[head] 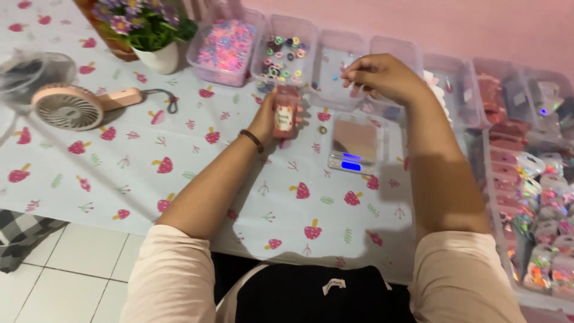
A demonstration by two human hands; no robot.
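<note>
Left hand (270, 116) curled in a grip, arm outstretched; right hand (382, 76) raised, fingertips pinched together
</note>
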